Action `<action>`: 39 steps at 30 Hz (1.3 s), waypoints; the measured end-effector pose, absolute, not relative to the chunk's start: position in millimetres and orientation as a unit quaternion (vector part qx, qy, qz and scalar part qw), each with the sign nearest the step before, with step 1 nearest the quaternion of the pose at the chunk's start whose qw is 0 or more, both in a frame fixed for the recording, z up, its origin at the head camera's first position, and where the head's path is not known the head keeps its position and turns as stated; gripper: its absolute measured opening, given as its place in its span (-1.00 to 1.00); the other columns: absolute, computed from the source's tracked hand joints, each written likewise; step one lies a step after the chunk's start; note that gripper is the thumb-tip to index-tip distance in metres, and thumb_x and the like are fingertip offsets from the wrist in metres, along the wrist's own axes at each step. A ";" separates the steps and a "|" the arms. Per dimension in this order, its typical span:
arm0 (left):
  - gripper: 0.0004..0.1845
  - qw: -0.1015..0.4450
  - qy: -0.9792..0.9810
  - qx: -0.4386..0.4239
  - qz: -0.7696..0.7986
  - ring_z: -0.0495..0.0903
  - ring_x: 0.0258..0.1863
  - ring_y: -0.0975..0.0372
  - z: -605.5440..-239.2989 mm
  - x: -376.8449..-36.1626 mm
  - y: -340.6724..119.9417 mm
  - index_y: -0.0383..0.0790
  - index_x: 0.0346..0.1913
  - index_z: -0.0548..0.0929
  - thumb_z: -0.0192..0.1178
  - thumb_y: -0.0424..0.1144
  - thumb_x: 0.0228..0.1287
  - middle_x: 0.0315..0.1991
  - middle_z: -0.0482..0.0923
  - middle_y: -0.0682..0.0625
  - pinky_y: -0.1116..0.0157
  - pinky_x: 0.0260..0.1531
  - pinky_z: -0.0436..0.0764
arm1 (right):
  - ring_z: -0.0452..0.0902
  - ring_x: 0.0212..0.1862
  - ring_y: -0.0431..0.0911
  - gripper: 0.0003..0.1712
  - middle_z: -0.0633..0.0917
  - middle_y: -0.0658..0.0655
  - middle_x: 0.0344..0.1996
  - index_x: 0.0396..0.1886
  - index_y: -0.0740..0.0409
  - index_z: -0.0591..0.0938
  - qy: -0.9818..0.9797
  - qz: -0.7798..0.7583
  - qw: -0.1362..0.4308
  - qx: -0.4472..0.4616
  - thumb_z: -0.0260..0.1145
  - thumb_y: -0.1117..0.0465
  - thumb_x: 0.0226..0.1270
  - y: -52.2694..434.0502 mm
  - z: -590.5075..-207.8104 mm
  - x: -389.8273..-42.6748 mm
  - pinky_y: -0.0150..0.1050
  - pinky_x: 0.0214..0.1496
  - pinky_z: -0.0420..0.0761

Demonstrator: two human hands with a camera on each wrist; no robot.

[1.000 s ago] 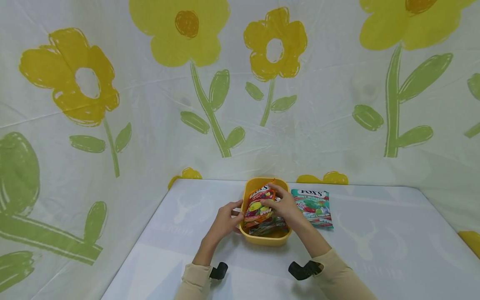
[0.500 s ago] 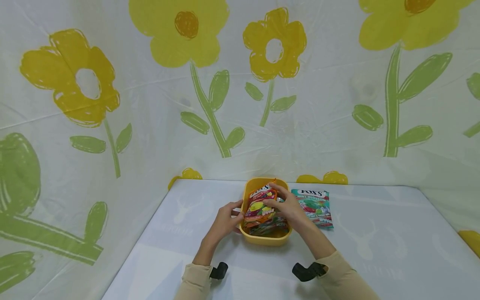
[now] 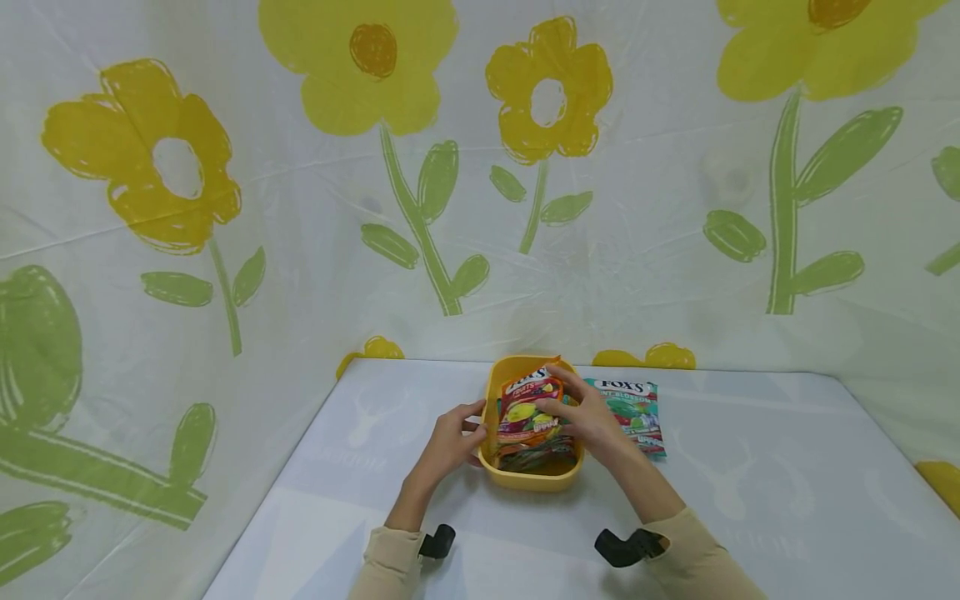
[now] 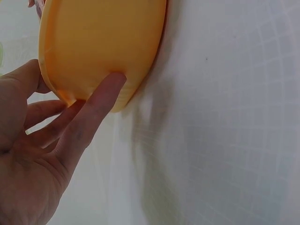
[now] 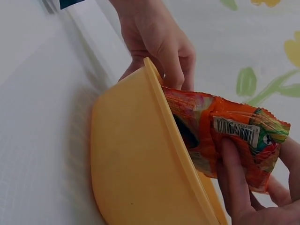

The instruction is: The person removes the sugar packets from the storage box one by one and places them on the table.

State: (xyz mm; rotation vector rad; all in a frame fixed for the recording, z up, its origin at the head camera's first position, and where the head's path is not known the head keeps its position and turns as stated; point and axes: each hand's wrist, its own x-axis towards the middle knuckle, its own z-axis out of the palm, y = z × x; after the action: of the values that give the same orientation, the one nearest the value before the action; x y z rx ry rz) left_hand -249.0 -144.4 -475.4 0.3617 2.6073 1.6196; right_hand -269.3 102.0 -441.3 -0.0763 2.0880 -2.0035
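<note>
From the head view, my right hand (image 3: 592, 417) pinches an orange candy bag (image 3: 531, 408) that stands in the yellow tub (image 3: 529, 475) at lower centre of the frame, other wrappers lying under it. My left hand (image 3: 450, 442) rests against the tub's left wall. A green candy bag (image 3: 637, 408) lies flat on the white table (image 3: 750, 475), just right of the tub

From the left wrist view, my left hand (image 4: 42, 154) is spread, one straight finger pressed on the yellow tub (image 4: 103, 47) in the upper left of the frame; the other fingers lie loose beside its wall

From the right wrist view, my right fingers (image 5: 236, 183) and thumb pinch the orange candy bag (image 5: 225, 136) near its crimped end, at the right edge of the frame, its other end tucked inside the yellow tub (image 5: 136, 173)

I judge the bag light, soft and crinkly, its film somewhat slippery, so the stiffer crimped seam is the best place to grip. The tub looks like rigid, light plastic that may slide unless braced
</note>
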 end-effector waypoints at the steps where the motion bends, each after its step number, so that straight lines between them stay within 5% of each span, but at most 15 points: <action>1: -0.42 0.025 0.843 0.117 0.524 0.60 0.07 -0.09 -475.3 -249.0 -144.5 -0.33 0.41 0.35 0.12 -0.35 0.34 0.26 0.45 -0.27 0.22 -0.55 0.77 | 0.44 0.25 0.17 -0.20 0.31 0.14 0.42 0.44 -0.30 0.33 0.716 -0.687 0.123 -0.026 0.43 0.04 0.22 103.0 -441.4 -269.4 0.01 0.12 0.71; 26: -0.45 0.021 0.841 0.121 0.526 0.62 0.04 -0.08 -476.8 -249.4 -144.4 -0.33 0.40 0.36 0.12 -0.36 0.37 0.22 0.49 -0.29 0.21 -0.56 0.77 | 0.35 0.33 0.18 -0.18 0.21 0.12 0.49 0.49 -0.29 0.24 0.713 -0.690 0.115 -0.043 0.37 -0.03 0.28 139.7 -440.5 -261.4 0.03 0.20 0.66; 39: -0.46 0.019 0.847 0.115 0.518 0.62 0.04 -0.06 -476.6 -248.6 -143.1 -0.32 0.40 0.37 0.12 -0.35 0.37 0.20 0.50 -0.28 0.18 -0.54 0.77 | 0.38 0.26 0.12 -0.16 0.16 0.14 0.51 0.50 -0.32 0.23 0.707 -0.697 0.113 -0.034 0.37 -0.03 0.28 174.1 -442.9 -260.4 -0.21 0.06 0.74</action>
State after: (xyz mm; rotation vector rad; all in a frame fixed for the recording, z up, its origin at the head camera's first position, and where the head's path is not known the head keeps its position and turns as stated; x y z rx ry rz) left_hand -248.6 -143.1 -476.6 0.3583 2.6292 1.6091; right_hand -260.4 174.1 -442.9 -0.0993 2.0750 -2.0442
